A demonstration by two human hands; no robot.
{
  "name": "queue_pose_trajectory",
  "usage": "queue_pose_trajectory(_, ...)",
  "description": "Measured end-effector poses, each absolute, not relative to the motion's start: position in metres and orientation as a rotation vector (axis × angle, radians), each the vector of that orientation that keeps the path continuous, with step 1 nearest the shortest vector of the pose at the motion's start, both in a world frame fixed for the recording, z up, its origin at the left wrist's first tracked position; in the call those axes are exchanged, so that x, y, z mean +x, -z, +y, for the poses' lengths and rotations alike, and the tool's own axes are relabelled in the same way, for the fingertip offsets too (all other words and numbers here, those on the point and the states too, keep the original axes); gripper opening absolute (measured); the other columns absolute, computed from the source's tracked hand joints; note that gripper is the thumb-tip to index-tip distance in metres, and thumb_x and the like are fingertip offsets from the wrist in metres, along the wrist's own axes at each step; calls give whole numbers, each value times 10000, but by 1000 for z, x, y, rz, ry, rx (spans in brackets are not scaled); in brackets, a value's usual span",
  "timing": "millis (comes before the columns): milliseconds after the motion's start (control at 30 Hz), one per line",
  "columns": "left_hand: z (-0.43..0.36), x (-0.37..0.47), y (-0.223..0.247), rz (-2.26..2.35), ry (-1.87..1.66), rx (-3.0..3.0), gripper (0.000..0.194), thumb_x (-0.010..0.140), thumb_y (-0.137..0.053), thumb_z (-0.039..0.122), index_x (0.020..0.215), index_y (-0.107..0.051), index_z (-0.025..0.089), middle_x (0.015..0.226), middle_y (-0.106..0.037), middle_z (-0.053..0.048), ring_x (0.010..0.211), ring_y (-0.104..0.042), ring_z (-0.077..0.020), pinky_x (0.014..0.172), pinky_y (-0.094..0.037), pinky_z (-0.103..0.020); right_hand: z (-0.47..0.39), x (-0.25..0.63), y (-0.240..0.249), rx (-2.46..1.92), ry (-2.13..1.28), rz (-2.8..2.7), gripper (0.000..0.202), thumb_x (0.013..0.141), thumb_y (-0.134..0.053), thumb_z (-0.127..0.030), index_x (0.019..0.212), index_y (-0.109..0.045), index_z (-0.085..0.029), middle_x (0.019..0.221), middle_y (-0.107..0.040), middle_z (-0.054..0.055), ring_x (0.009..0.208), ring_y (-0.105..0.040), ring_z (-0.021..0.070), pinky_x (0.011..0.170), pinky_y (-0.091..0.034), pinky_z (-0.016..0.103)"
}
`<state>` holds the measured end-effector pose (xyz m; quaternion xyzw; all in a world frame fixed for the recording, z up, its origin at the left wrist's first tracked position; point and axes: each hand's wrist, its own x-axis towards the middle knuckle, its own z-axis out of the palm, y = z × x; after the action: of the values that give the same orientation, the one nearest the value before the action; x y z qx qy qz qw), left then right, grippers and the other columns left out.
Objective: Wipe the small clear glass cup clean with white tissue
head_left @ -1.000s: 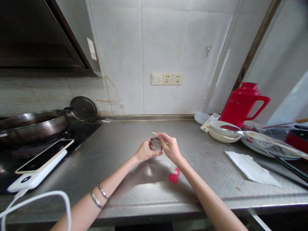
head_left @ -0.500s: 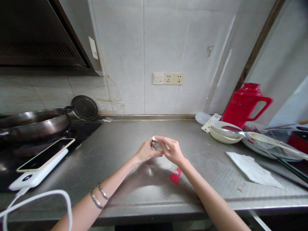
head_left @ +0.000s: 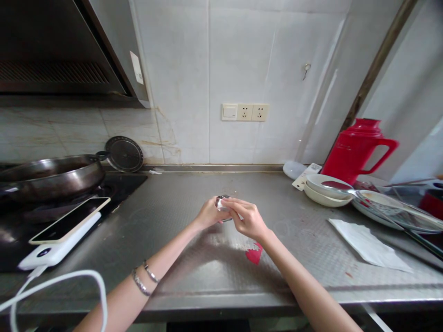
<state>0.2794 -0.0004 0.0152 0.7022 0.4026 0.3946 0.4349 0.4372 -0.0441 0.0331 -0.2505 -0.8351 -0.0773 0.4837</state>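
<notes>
A: Left hand (head_left: 209, 216) first, quick?

B: Fingers curled in round a small, shiny, silvery object (head_left: 219, 202), thumb on the near side, so it has hold. Object sits between the two hands, over the middle of the dimpled grey stainless-steel counter (head_left: 180, 198); mostly covered, so can't name it

A: Right hand (head_left: 247, 219)?

B: Fingers nearly straight and close together, tips laid over the object, thumb tucked below them, small gap at most. Whitish bit shows at the fingertips; can't tell if it's pinched or part of the object

A: Anything near the hands?

B: Torn-edged red scrap (head_left: 254, 255) flat on the counter, just below the right wrist. Two silvery metal bracelets (head_left: 140, 282) on the left forearm

A: Right side of the counter?

B: Folded white paper sheet (head_left: 370, 244) lying flat, stacked cream-white bowls (head_left: 325, 199) behind it, tall red flask with a loop handle (head_left: 353, 150) at the back

A: Left side?

B: Wide steel pan (head_left: 58, 177) on the black glass hob (head_left: 129, 184); pale-rimmed, dark-screened phone (head_left: 69, 220) lying over a rounded white slab (head_left: 62, 251), looped white cable (head_left: 92, 273) plugged into the slab; round black disc (head_left: 124, 154) leaning on the wall behind
</notes>
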Motion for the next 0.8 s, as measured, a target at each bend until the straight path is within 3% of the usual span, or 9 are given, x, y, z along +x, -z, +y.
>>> queue_pose_trajectory(100, -1, 278, -19, 986, -994, 1641, 446, 589, -743, 297, 972, -587, 131, 795, -640, -26, 683, -614, -153, 456, -508, -206, -48, 433, -35, -597, 88, -2015, 320, 868, -451, -82, 1113, -615, -204, 1021, -717, 92, 988, -671, 203, 837, -549, 320)
queue_pose_trajectory(200, -1, 278, -23, 1010, -1019, 1527, 459, 547, -787, 277, 928, -574, 134, 789, -639, -29, 661, -619, -151, 450, -508, -212, -53, 430, -37, -644, -60, -1927, 247, 883, -463, -123, 1013, -659, -202, 914, -737, 63, 821, -701, 169, 716, -543, 253)
queue_pose_trajectory(400, -9, 281, -31, 973, -1008, 1469, 543, 543, -821, 371, 969, -587, 126, 809, -647, -51, 653, -624, -147, 456, -497, -205, -45, 436, -39, -965, -176, -1440, 218, 889, -507, -294, 890, -691, -178, 736, -715, 29, 621, -647, 150, 553, -479, 227)
queue_pose_trajectory(633, -19, 284, -35, 833, -954, 1391, 593, 547, -805, 441, 1009, -596, 133, 841, -635, -50, 679, -616, -146, 508, -527, -241, -38, 434, -35, -892, -206, -1630, 237, 903, -483, -262, 1018, -686, -223, 985, -734, 33, 871, -696, 174, 757, -537, 250)
queue_pose_trajectory(800, -19, 282, -35, 838, -965, 1394, 575, 545, -797, 460, 984, -608, 139, 818, -645, -44, 676, -620, -154, 522, -526, -255, -43, 432, -33, -828, -167, -1682, 258, 906, -475, -239, 1077, -669, -249, 1041, -721, 37, 943, -690, 190, 799, -556, 284)
